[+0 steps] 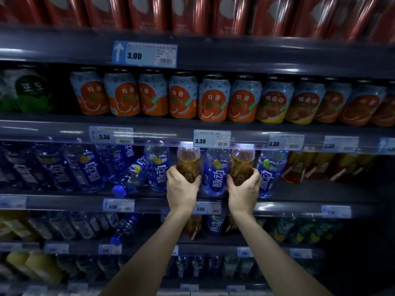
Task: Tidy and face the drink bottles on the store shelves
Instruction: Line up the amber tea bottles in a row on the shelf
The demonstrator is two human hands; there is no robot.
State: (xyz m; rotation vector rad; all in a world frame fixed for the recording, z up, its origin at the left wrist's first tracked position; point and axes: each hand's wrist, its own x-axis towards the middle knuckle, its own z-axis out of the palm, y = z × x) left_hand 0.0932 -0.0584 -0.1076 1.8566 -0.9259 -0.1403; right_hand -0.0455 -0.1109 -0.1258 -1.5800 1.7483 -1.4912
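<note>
Two amber tea bottles stand among blue bottles on the middle shelf. My left hand (181, 189) grips the left amber bottle (188, 161) around its lower half. My right hand (243, 189) grips the right amber bottle (241, 163) the same way. An upright blue bottle (214, 171) stands between them. Another blue bottle (130, 178) lies tipped over to the left, its cap pointing out and down. Further upright blue bottles (85, 167) fill the shelf's left part.
The dark shelf rail (64, 201) carries price tags. Orange and peach cans (211, 99) line the shelf above, red cans (188, 13) the top one. More amber bottles (310, 165) stand at the right. On the shelf below, a blue bottle (126, 227) lies tilted.
</note>
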